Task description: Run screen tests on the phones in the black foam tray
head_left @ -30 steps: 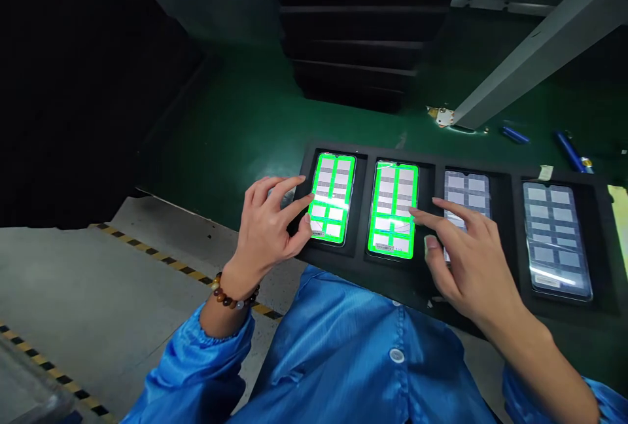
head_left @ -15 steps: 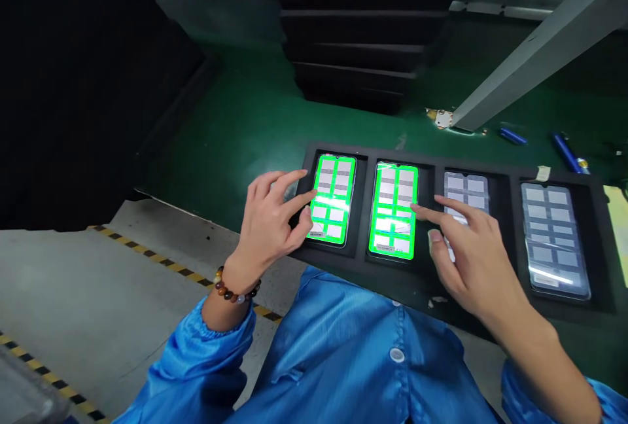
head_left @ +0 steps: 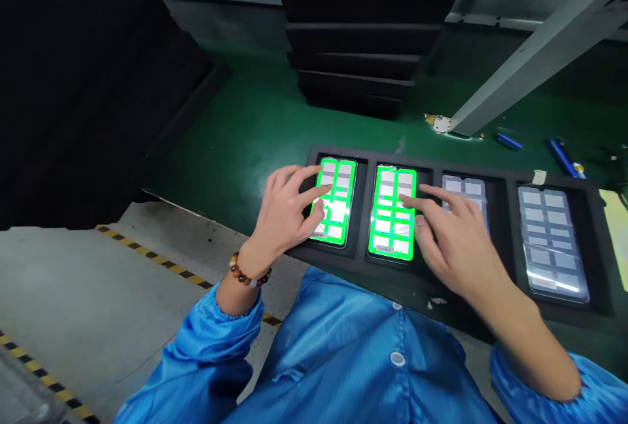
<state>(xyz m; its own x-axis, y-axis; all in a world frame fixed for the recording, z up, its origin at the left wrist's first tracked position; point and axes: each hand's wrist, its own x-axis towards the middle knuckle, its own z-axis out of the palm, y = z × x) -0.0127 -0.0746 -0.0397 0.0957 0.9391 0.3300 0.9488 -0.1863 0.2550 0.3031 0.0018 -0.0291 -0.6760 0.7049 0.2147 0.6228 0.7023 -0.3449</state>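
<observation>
While the black tray (head_left: 505, 228) lies on the green bench (head_left: 255, 129), the left hand (head_left: 287, 214) has its fingers (head_left: 309, 196) spread, holding nothing, index tip on the first green-lit phone (head_left: 338, 205). Right hand (head_left: 454, 244): likewise spread, empty, index tip on the second green-lit phone (head_left: 390, 224).

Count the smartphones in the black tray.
4: first green-lit smartphone under left hand, second green-lit smartphone under right hand, third grey-lit smartphone partly behind it, fourth grey-lit smartphone far right.

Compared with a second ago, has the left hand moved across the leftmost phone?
Yes. The left hand slid right: its fingertip, then at the left edge of the leftmost phone, now sits mid-screen.
</observation>
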